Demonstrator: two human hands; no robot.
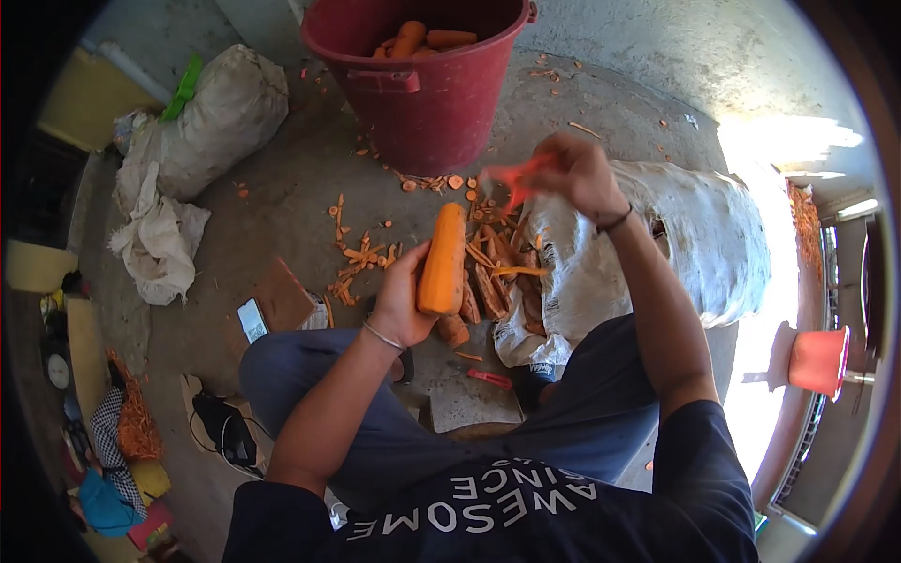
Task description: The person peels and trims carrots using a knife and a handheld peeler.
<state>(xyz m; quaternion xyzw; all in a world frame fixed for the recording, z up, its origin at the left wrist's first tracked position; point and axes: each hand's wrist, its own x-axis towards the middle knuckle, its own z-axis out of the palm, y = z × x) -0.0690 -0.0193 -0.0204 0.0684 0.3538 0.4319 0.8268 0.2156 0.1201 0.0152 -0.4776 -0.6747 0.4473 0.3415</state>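
Note:
My left hand (404, 298) is wrapped round the lower part of a large, smooth, bright orange carrot (444, 258), which points up and away from me. Raised to the right of the carrot and apart from it, my right hand (579, 174) grips a red peeler (516, 182), smeared by motion. Unpeeled, dirt-brown carrots (490, 289) lie on the floor just beyond my lap, at the mouth of a white woven sack (676, 239). Orange peelings and cut carrot ends (361, 255) are scattered around them.
A dark red tub (427, 108) with orange carrots (410, 39) inside stands ahead. To the left are a full sack (225, 117) and a phone (251, 320) beside a brown block (284, 296). A red-handled tool (490, 378) lies near my feet.

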